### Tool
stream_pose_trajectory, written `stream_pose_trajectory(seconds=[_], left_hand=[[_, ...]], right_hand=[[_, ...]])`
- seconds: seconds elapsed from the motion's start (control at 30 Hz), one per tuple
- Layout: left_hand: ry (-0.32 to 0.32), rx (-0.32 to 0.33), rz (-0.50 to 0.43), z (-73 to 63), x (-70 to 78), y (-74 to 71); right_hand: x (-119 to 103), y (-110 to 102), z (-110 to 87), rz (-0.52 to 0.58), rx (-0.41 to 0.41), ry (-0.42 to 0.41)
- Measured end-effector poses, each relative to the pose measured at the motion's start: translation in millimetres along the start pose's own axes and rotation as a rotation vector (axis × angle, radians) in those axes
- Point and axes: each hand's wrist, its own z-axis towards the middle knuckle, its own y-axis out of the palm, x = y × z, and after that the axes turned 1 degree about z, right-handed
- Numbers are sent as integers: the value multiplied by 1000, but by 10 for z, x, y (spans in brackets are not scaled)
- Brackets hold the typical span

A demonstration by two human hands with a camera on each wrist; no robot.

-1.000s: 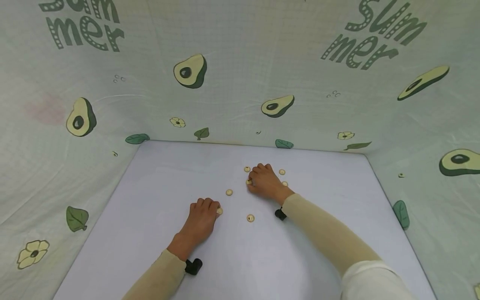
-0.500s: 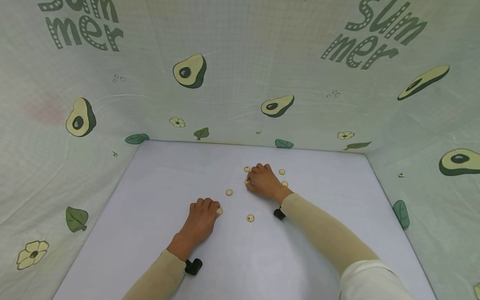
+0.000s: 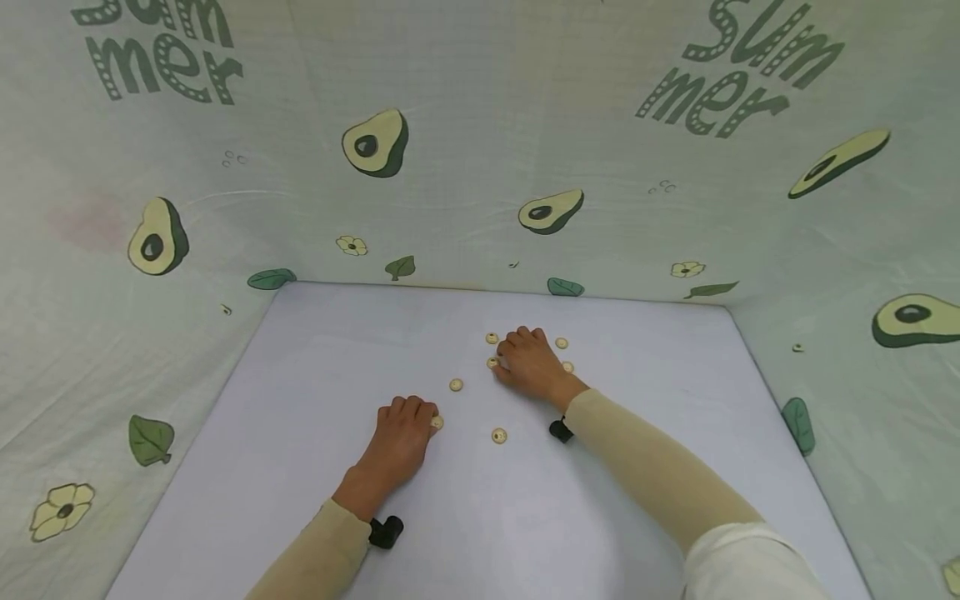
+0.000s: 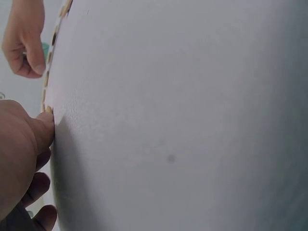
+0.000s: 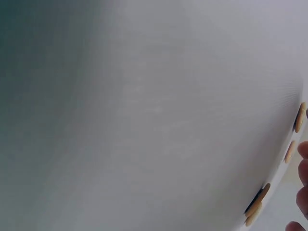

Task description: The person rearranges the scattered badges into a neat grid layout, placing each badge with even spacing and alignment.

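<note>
Small round wooden discs, pale and with dark marks on some, lie flat on a white table. In the head view my left hand (image 3: pixel 402 440) pinches a wooden disc (image 3: pixel 437 422) at its edge. The left wrist view has the thumb (image 4: pixel 44 129) against that disc (image 4: pixel 49 110), the other fingers bent beneath. Farther off, my right hand (image 3: pixel 531 365) is low over the table, fingers loosely bent, with another disc (image 3: pixel 492 362) right at its thumb. In the right wrist view its fingertips (image 5: pixel 303 172) show at the edge, apart from the discs beside them.
Around the hands lie more discs: one in the middle (image 3: pixel 456 385), one nearer (image 3: pixel 498 436), one at the far side (image 3: pixel 492 338), and two right of the right hand (image 3: pixel 562 342). A cloth printed with avocados (image 3: pixel 551 212) hangs behind and beside the white table (image 3: pixel 337 333).
The right hand has shifted slightly right, off the disc by its thumb, which now shows more fully. The left hand keeps its place on its disc. The whole view moved a little.
</note>
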Motion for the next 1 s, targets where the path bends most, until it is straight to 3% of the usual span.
stream_pose_trajectory(seconds=[0.27, 0.6, 0.8, 1.0], left_hand=[[11, 17, 16, -6, 10, -30], [-5, -7, -3, -14, -16, 0], [-7, 1, -1, -8, -5, -12], [-4, 1, 0, -6, 14, 6]], right_hand=[[3, -34, -156, -38, 74, -19], [-116, -82, -498, -32, 63, -45], [-219, -96, -710, -19, 43, -108], [-321, -76, -881, 24, -31, -223]])
